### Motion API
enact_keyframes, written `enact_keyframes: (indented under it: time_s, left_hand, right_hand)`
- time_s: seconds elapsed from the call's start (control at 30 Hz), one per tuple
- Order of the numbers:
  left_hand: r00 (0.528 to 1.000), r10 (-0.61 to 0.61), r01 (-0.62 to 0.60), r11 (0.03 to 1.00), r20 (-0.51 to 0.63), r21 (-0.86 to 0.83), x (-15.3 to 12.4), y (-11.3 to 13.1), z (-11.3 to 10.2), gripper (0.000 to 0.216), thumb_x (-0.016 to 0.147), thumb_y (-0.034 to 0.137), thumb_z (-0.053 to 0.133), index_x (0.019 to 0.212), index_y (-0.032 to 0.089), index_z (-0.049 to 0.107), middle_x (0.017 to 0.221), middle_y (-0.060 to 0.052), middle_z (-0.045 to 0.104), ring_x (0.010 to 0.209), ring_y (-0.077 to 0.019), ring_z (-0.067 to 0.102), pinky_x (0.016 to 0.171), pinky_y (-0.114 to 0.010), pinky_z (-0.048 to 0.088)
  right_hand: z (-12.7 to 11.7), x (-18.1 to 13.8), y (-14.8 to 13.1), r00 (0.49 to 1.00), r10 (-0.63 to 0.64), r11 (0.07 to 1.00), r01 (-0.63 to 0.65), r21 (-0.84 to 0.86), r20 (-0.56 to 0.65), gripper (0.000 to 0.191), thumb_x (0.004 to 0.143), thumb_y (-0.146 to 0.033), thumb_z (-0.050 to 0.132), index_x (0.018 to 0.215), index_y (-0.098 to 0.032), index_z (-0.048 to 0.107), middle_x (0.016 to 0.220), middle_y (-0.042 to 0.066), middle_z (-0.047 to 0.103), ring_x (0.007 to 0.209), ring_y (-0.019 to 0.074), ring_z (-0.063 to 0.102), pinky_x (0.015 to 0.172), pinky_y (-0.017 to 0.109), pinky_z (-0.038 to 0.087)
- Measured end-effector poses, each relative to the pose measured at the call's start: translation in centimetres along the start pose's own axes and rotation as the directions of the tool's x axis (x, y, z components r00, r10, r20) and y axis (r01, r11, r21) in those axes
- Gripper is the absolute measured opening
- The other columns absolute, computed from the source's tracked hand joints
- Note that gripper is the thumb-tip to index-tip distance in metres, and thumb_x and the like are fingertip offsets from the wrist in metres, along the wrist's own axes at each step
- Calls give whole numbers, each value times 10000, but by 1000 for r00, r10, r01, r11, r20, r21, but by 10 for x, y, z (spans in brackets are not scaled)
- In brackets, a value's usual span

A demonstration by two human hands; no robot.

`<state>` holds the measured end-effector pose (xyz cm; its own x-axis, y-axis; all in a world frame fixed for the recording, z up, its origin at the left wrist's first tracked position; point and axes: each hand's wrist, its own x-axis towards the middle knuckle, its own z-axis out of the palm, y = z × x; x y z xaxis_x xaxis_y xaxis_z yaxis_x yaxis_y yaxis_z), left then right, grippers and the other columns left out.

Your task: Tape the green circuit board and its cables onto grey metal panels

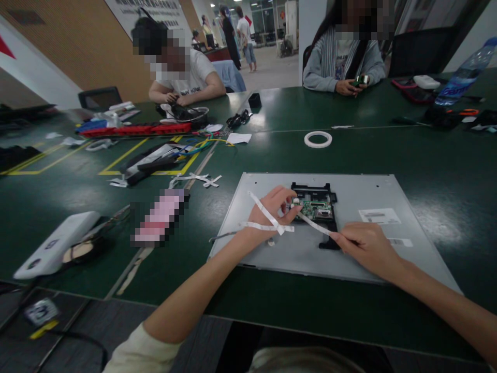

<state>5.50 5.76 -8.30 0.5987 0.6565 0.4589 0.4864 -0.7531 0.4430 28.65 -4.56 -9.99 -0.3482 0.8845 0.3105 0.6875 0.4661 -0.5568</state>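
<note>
A large grey metal panel [248, 254] lies flat before me, with a black plastic bracket [334, 228] and a green circuit board [310, 209] at its middle. My left hand [269, 210] is closed in a pinch at the board's left edge, with a small white piece between thumb and forefinger. From there a narrow strip of white tape [316, 225] runs to my right hand [363, 246], which pinches its other end above the panel. More white tape strips [266, 212] lie crossed over the back of my left hand and wrist.
A roll of white tape [318, 139] lies beyond the panel. To the left are a phone [159, 217], a white power bank [58, 243], tape scraps [209, 180] and cables. Two people sit across the table [272, 155]. A water bottle [466, 72] stands at the far right.
</note>
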Motion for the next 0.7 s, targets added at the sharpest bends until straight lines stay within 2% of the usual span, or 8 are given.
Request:
enact_keyframes:
  time_s: [0.1, 0.17, 0.3, 0.43, 0.57, 0.7]
  left_hand:
    - [987, 158, -158, 986, -5, -58, 3, 2, 0, 341, 842, 351, 559, 1114, 147, 552, 1078, -118, 585, 945, -181, 574, 811, -345, 492]
    - [972, 233, -228, 969, 43, -98, 4, 5, 0, 338, 835, 353, 570, 1105, 151, 567, 1084, -126, 594, 1032, -210, 548, 881, -391, 468]
    - [944, 288, -255, 947, 163, -198, 4, 7, 3, 202, 855, 344, 545, 885, 158, 617, 875, -81, 631, 857, -168, 572, 790, -340, 478]
    - [932, 269, -217, 950, 242, -224, 1, 3, 6, 286, 872, 350, 513, 648, 172, 517, 634, -10, 543, 636, -121, 504, 636, -276, 434]
    - [931, 251, -186, 952, 266, -245, -1, 3, 5, 362, 866, 376, 513, 574, 189, 408, 554, 26, 443, 556, -108, 427, 544, -257, 358]
    - [917, 262, -176, 942, 300, -286, 0, 8, 2, 390, 902, 329, 457, 555, 192, 343, 542, 37, 376, 558, -106, 402, 540, -255, 328]
  right_hand:
    - [1, 0, 0, 997, -72, 997, 72, -30, -4, 455, 949, -343, 418, 537, -153, 456, 517, -16, 420, 496, 72, 388, 520, 237, 245]
    - [1, -1, 1, 996, -86, 995, 86, -42, -6, 449, 949, -338, 419, 542, -153, 466, 522, -14, 421, 499, 73, 391, 520, 237, 246]
    - [1, -1, 3, 995, -95, 994, 95, -56, -8, 440, 947, -336, 418, 555, -157, 499, 524, -12, 430, 499, 76, 392, 515, 237, 247]
    - [1, -1, 3, 994, -110, 992, 109, -64, -14, 441, 946, -334, 427, 549, -153, 489, 527, -11, 435, 505, 75, 399, 521, 236, 251]
    - [2, -1, 4, 992, -125, 988, 123, -88, -17, 446, 947, -336, 427, 543, -152, 477, 523, -12, 433, 508, 76, 402, 525, 237, 249]
    - [2, -1, 4, 991, -133, 986, 131, -102, -12, 446, 951, -342, 415, 552, -154, 482, 523, -12, 439, 507, 76, 403, 526, 239, 247]
